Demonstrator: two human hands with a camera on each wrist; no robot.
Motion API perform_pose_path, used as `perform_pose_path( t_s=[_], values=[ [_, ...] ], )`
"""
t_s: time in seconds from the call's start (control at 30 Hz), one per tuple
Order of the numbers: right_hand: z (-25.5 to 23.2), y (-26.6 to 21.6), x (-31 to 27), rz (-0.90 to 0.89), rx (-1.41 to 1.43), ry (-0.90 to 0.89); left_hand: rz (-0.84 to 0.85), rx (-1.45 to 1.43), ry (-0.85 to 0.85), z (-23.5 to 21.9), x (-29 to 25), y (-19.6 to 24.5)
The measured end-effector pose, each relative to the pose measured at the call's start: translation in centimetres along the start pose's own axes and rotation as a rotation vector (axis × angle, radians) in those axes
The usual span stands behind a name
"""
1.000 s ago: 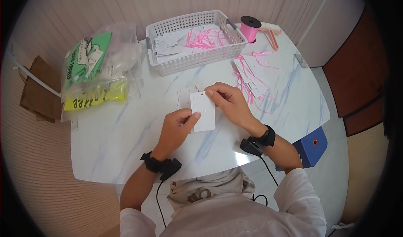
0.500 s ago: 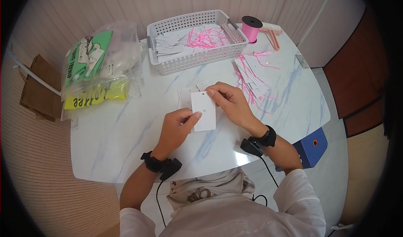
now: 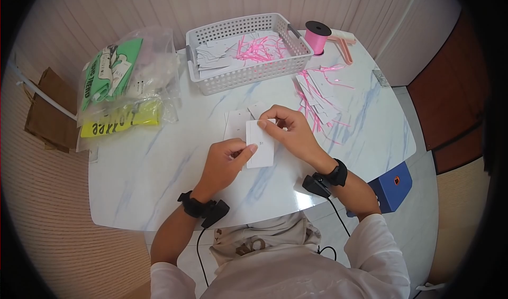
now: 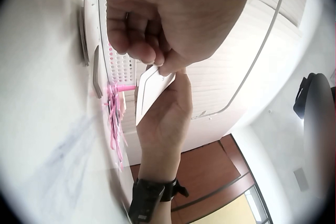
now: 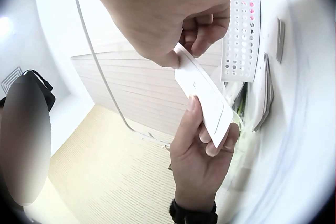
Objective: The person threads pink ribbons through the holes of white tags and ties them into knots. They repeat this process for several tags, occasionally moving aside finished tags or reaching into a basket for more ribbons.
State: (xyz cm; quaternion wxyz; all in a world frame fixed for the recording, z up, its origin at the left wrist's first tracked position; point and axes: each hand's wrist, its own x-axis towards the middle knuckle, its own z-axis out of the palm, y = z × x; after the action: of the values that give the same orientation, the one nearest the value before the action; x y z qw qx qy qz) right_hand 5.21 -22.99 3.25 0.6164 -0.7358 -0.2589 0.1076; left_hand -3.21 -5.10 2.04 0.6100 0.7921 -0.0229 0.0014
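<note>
The white marbled table (image 3: 148, 185) carries everything, its near part left to the hands, presumably so they have room to work. At the far edge stands the grey perforated basket (image 3: 254, 75), cards and pink ribbon inside; its walls seem meant to keep that loose heap together. Clear plastic bags (image 3: 151, 76) lie to the left, apart from the cards, likely out of the way. Right of the hands, a pile of ribboned cards (image 3: 320, 95) lies loosely fanned, strands trailing outward.

The left hand (image 3: 225, 161) pinches the held cards (image 3: 262, 159) at their left side, thumb on the face and fingers behind, probably to steady them. The right hand (image 3: 290, 129) pinches the top end in a narrow grip, thumb in front. Between them the cards hang above the table, tilted with the printed face towards the person, perhaps for easy reading.

The pink ribbon spool (image 3: 317, 41) stands upright beside the basket. Two thin stacks of white cards (image 3: 238, 123) lie just beyond the held ones, probably for short reaching. Smallest is the printed number (image 3: 261, 143), apparently 51.
</note>
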Motion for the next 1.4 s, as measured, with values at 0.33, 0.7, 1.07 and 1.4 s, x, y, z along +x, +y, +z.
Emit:
perform_pose_path(
  t_s=[0.33, 0.7, 1.07, 1.4],
  values=[
    [-2.6, 0.1, 0.9, 0.049, -0.079, -0.264, 0.075, 0.051, -0.029, 0.1, 0.0, -0.4],
    [-0.9, 0.3, 0.7, -0.018, 0.127, -0.271, -0.196, -0.675, -0.198, 1.7, -0.6, 1.1],
    [-4.7, -3.1, 18.7, -0.216, -0.809, -0.337, -0.007, -0.336, 0.072, -0.1, -0.4, 1.3],
    [-5.0, 3.2, 30.8, 0.159, -0.874, -0.711, -0.03, -0.514, 0.04, -0.4, -0.2, 1.0]
  ],
)
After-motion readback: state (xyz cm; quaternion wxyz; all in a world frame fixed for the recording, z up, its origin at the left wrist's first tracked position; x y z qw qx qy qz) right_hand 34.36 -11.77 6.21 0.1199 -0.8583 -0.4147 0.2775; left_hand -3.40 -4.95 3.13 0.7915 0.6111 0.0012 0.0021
